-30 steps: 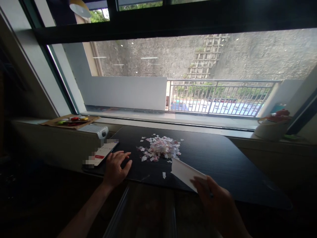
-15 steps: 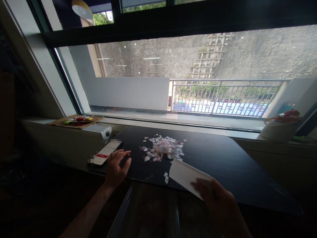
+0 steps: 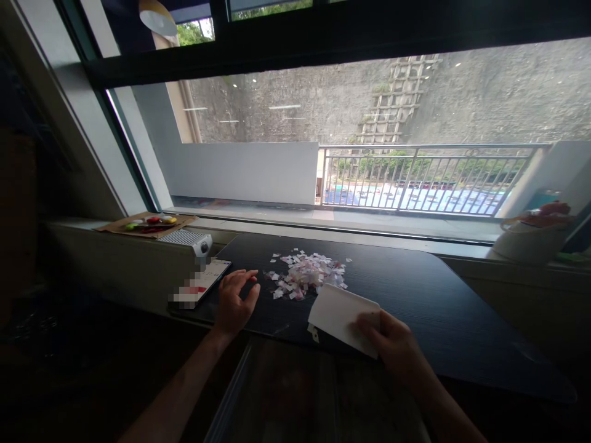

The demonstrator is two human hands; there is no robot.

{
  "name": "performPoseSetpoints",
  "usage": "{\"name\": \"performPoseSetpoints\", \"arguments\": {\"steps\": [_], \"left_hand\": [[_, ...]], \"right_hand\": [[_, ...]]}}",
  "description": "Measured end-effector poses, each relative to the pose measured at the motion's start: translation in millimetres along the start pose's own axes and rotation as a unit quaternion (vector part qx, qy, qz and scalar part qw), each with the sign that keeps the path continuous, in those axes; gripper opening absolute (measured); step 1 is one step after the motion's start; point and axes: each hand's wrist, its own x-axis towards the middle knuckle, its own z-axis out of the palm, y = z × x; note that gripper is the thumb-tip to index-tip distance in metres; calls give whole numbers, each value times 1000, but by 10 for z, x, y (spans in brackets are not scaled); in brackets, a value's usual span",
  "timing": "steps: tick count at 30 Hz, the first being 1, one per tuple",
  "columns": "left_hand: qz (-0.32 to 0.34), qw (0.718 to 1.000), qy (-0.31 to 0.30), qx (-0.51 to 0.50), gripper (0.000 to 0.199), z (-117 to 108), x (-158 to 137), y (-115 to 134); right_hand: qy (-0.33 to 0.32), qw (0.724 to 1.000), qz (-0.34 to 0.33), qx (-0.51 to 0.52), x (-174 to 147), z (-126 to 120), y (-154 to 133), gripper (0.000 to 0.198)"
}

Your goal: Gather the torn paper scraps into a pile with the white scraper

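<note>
My right hand (image 3: 392, 335) grips a white piece of folded paper or card, perhaps an envelope (image 3: 344, 317), by its right end. The far edge of this white piece reaches the near side of a heap of small paper pieces (image 3: 309, 274) on the dark table. A couple of loose paper pieces (image 3: 314, 333) show at its lower left corner, partly covered by it. Left of the heap, my left hand (image 3: 237, 298) hovers over the table with fingers apart and nothing in them.
A phone (image 3: 215, 274) lies at the table's left edge. Beyond it, a white ridged box with a knob (image 3: 191, 243) and a cardboard sheet with colourful items (image 3: 148, 224) sit along the sill. The dark table (image 3: 438, 320) stretches right; a pale bag (image 3: 524, 240) stands at the right on the sill.
My left hand has moved right, towards the heap. My right hand has brought the white piece slightly left and up, partly over the loose paper pieces.
</note>
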Motion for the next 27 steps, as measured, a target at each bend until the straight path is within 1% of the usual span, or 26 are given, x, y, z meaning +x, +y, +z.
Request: {"name": "performPoseSetpoints", "arguments": {"steps": [4, 12, 19, 22, 25, 27], "left_hand": [[-13, 1000, -8, -9, 28, 28, 2, 35], [-30, 999, -18, -32, 29, 32, -25, 80], [-40, 998, -19, -45, 28, 55, -48, 41], [-41, 998, -18, -50, 28, 68, -57, 32], [-37, 997, -21, -57, 26, 86, -60, 41], [-33, 997, -27, -64, 24, 98, -59, 52]], "right_hand": [[-25, 998, 18, 46, -16, 14, -36, 36], [-58, 994, 40, 88, -27, 39, -65, 34], [-95, 993, 30, 60, -95, 115, -151, 37], [-88, 995, 26, 45, -123, 98, -201, 36], [-55, 998, 10, 5, -132, 84, -215, 34], [-48, 999, -3, -12, -144, 92, -204, 33]]}}
